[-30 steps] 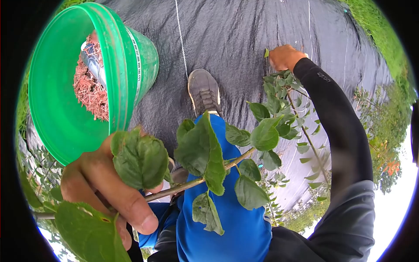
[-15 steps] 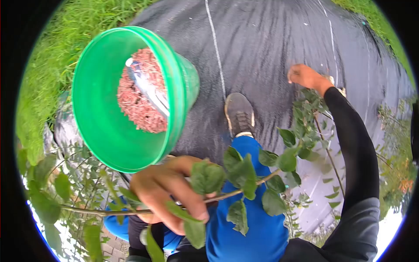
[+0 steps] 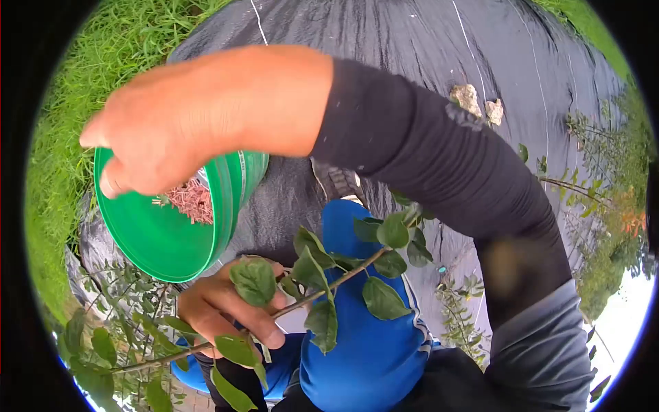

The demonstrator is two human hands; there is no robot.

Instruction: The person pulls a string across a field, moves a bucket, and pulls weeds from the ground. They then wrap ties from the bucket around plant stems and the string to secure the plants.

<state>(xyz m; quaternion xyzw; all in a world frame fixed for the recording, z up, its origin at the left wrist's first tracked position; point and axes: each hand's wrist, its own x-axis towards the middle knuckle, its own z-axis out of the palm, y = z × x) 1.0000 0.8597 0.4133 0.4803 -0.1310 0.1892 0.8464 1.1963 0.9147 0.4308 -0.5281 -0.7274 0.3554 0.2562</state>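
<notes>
My left hand is wrapped round a thin leafy branch that crosses in front of my blue-clad knee. My right hand hangs over the near side of a green bucket, its fingers curled and slightly blurred; whether anything is between them cannot be made out. Inside the bucket lie reddish-brown short strips, partly hidden by my right hand. My right forearm in a black sleeve spans the upper middle of the view.
Black ground sheeting with white lines spreads ahead, with two pale stones on it. Grass borders it at the left. More leafy branches stand at right and lower left. My shoe is partly covered by my arm.
My right hand has swung from the right side, by the leaves, across to the bucket at the left. My left hand still holds the branch, which now tilts up more to the right.
</notes>
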